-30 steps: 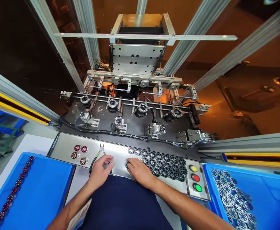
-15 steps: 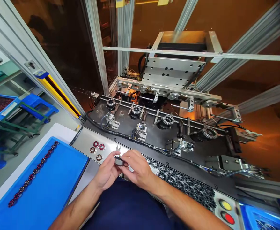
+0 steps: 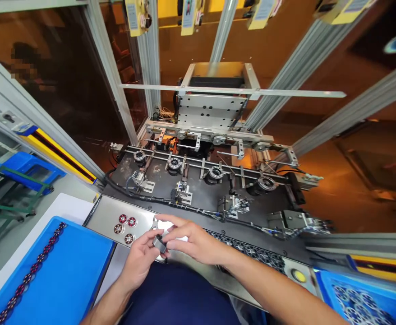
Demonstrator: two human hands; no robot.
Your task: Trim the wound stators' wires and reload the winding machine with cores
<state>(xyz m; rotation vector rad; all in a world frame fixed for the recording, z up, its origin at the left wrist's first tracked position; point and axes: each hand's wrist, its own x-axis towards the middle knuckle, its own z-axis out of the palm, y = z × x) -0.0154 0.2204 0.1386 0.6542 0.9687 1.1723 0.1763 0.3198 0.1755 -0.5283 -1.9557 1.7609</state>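
Note:
My left hand (image 3: 137, 264) and my right hand (image 3: 193, 241) meet just above the steel shelf (image 3: 103, 215) and both pinch one small dark ring-shaped part (image 3: 158, 243) between their fingertips. Several wound red-and-copper ring parts (image 3: 125, 224) lie on the shelf to the left of my hands. A row of dark unwound ring parts (image 3: 252, 250) covers the shelf to the right, partly hidden by my right forearm. Cutting pliers lie under my hands and only their tip (image 3: 155, 221) shows.
A blue tray (image 3: 62, 271) at left holds a line of wound parts (image 3: 32, 273). Another blue tray (image 3: 363, 298) with silver rings sits at right, beside a yellow button (image 3: 298, 275). Behind the shelf stands a winding machine (image 3: 211, 176) with several stations inside an aluminium frame.
My right hand lifted a dark ring part off the shelf and my left hand left the pliers to join it; both now hold the part. The view has swung left and back.

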